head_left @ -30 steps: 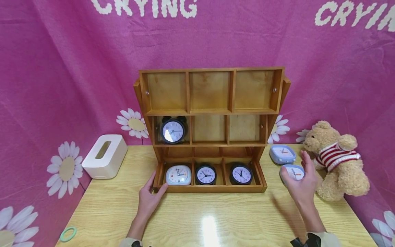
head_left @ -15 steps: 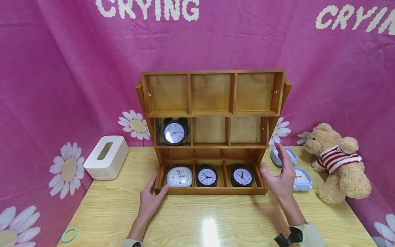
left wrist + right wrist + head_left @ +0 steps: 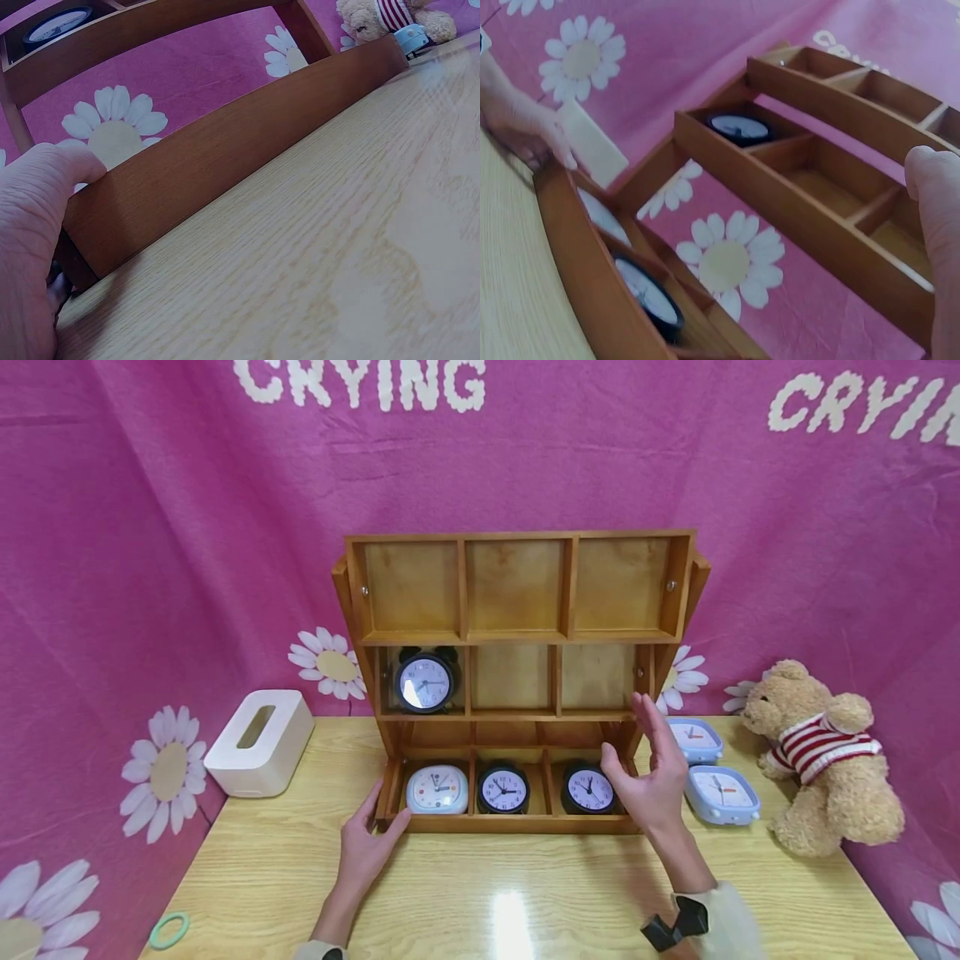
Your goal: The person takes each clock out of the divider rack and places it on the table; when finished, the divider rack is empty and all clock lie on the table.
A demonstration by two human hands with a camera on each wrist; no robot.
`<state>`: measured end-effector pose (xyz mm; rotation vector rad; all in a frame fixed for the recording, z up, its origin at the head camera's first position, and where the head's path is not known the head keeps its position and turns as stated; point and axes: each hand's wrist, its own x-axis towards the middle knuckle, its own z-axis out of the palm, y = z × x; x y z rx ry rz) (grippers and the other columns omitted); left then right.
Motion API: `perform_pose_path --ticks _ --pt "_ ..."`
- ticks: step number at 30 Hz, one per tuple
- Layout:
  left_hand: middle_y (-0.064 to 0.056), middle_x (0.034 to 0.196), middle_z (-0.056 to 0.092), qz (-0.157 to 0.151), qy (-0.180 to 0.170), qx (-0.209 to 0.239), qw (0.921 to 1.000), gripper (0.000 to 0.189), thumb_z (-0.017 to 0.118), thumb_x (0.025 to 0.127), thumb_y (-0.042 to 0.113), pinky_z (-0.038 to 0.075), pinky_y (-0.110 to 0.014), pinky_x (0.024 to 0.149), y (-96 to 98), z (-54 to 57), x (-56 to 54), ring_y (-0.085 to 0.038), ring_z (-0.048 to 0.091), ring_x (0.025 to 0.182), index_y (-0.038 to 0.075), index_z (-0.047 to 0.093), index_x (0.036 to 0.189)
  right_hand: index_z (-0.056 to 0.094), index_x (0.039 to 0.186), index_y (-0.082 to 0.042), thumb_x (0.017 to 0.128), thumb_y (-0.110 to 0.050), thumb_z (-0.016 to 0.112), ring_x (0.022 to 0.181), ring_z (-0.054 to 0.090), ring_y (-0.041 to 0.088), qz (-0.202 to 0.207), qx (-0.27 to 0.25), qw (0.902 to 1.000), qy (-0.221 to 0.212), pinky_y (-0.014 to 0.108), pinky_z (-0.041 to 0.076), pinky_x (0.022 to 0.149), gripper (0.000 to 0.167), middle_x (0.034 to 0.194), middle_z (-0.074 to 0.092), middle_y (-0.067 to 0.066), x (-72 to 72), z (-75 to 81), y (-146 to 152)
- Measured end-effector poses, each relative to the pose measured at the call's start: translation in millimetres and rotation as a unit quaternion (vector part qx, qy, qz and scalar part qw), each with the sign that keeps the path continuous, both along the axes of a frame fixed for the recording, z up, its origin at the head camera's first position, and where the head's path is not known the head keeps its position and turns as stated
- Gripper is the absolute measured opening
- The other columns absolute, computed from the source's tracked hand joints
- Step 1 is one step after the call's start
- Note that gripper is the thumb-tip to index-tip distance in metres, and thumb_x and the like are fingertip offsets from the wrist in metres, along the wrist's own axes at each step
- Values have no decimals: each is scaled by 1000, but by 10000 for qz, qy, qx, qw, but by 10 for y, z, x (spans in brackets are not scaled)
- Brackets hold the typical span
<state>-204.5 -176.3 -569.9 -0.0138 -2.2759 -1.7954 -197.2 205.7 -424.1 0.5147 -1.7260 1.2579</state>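
Note:
A tiered wooden display shelf stands on the table. My left hand grips its front left corner, thumb over the front rail and the other fingers at the side. My right hand is raised before the shelf's lower right end, thumb and fingers apart, holding nothing. The bottom row holds a white oval clock, a round black clock and another black clock, partly behind my right thumb. A black twin-bell alarm clock sits in the middle row's left compartment.
Two blue clocks, one nearer and one farther, lie right of the shelf beside a teddy bear. A white tissue box stands on the left. A green ring lies at the front left.
My right hand has moved left, from over the nearer blue clock to the shelf's lower right end, uncovering both blue clocks. The left hand keeps its grip on the shelf corner.

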Motion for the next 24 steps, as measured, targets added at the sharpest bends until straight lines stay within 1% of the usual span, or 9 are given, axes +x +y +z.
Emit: perform_pose_path --ticks 4,7,9,11,13,15,17,21,24 --pt "-20 157 47 -7 9 -47 10000 75 82 92 14 39 -45 116 0 9 12 -34 46 143 2 46 156 49 140 21 74 16 72 133 57 15 226 123 9996 -124 25 46 112 70 137 56 40 -29 49 -104" --pt "-19 157 48 11 12 -33 10000 74 82 92 17 39 -43 116 -7 5 13 -33 47 143 3 47 156 50 142 18 75 14 74 133 55 10 415 249 9984 -293 24 46 111 71 141 57 34 -98 16 -171" --pt "-19 157 48 9 15 -9 10000 74 82 92 17 38 -43 116 -7 1 8 -32 47 143 3 47 156 51 145 13 75 13 76 134 55 12 479 347 9974 -410 25 46 112 75 145 57 29 -155 -31 -214" --pt "-19 157 48 5 -3 -13 10000 75 82 92 17 38 -43 116 -5 -3 6 -32 47 142 2 47 156 51 148 8 75 11 78 135 56 20 562 408 9964 -486 28 46 113 77 147 57 24 -213 -81 -261" --pt "-19 157 48 -1 -36 3 10000 75 82 92 17 38 -43 116 -3 -5 6 -32 47 142 2 46 156 51 150 4 76 9 79 135 56 29 639 472 9956 -507 30 45 114 79 148 56 23 -252 -105 -322" --pt "-19 157 48 4 -63 5 10000 75 82 92 17 38 -43 116 -2 -6 8 -32 47 142 2 46 156 51 150 3 77 7 80 133 56 37 764 512 9947 -454 32 45 114 79 148 56 24 -277 -100 -402" --pt "-19 157 48 15 -72 -8 10000 75 82 92 18 38 -44 116 -2 -4 10 -33 47 142 3 47 156 51 150 2 77 4 80 132 55 40 874 544 9939 -396 32 45 115 79 148 56 24 -292 -80 -494" --pt "-19 157 48 34 -79 -23 10000 75 82 92 19 38 -45 117 -5 2 8 -33 46 144 4 47 156 51 151 1 78 2 81 135 55 39 1068 574 9919 -369 30 44 116 79 151 56 18 -302 -25 -691" --pt "-19 158 47 26 -69 -17 10000 75 82 92 19 38 -45 117 -4 9 0 -34 46 144 3 47 156 49 151 3 78 3 81 136 53 41 1187 613 9904 -345 31 44 116 81 151 55 19 -323 4 -825"
